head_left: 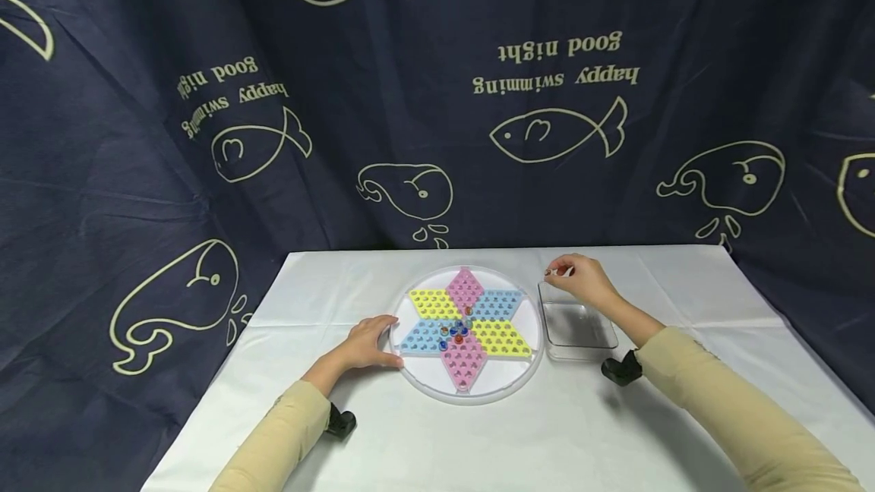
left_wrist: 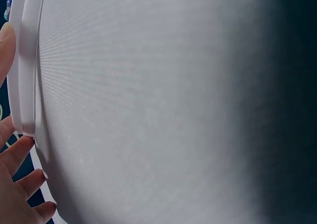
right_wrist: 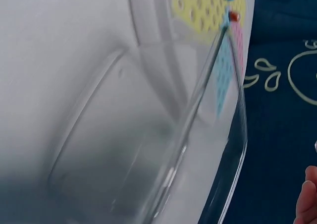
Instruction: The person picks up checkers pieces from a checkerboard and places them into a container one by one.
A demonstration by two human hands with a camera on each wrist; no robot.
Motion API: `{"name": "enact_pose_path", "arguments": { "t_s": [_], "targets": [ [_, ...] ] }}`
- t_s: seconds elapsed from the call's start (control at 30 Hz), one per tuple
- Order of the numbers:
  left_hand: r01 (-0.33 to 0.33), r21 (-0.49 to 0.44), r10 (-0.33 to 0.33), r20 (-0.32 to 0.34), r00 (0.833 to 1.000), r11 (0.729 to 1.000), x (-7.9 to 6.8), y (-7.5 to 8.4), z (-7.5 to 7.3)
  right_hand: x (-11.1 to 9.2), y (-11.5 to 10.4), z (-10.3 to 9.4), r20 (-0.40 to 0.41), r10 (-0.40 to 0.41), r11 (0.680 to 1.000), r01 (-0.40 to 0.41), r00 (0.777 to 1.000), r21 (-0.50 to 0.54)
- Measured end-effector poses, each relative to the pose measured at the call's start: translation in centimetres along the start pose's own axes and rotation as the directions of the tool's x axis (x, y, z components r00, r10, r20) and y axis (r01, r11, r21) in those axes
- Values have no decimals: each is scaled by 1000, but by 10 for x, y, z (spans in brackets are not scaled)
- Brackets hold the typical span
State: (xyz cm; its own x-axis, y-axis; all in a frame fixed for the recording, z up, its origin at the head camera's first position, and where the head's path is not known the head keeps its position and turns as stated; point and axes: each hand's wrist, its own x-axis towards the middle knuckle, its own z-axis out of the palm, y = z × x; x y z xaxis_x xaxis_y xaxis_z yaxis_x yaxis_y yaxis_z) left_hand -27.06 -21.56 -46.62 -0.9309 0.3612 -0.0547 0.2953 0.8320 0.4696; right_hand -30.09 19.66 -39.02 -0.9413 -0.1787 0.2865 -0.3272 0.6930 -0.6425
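A round white Chinese checkers board (head_left: 425,378) with a pink, yellow and blue star lies on the table. Several glass marbles (head_left: 459,339) are clustered around the star's centre. My left hand (head_left: 362,343) rests at the board's left side, thumb and fingers spread against its rim (left_wrist: 28,60). Off the board's right side, my right hand (head_left: 581,278) pinches a small marble (head_left: 549,272) between thumb and fingertips. It is above the far left corner of a clear plastic box (head_left: 581,329). In the right wrist view only fingertips (right_wrist: 307,199) show at the right edge.
The clear box's wall (right_wrist: 198,100) stands close to the right side of the board. A white cloth (head_left: 533,439) covers the table. Behind the table's far edge hangs a dark blue curtain (head_left: 547,203) with fish and whale drawings.
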Motion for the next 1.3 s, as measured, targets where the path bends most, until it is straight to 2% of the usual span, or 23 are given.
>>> {"name": "enact_pose_path", "arguments": {
  "t_s": [0.33,0.67,1.3],
  "targets": [
    [-3,4,3,4,1000,1000,0,1,-2,-13,27,-16,-31,76,997,-76,997,-3],
    [-10,0,10,0,1000,1000,2,0,-1,-20,47,-10,27,137,991,-137,990,6],
    [-14,14,14,-9,1000,1000,1,0,-1,-27,53,0,11,95,994,-94,995,-59]
  ]
}}
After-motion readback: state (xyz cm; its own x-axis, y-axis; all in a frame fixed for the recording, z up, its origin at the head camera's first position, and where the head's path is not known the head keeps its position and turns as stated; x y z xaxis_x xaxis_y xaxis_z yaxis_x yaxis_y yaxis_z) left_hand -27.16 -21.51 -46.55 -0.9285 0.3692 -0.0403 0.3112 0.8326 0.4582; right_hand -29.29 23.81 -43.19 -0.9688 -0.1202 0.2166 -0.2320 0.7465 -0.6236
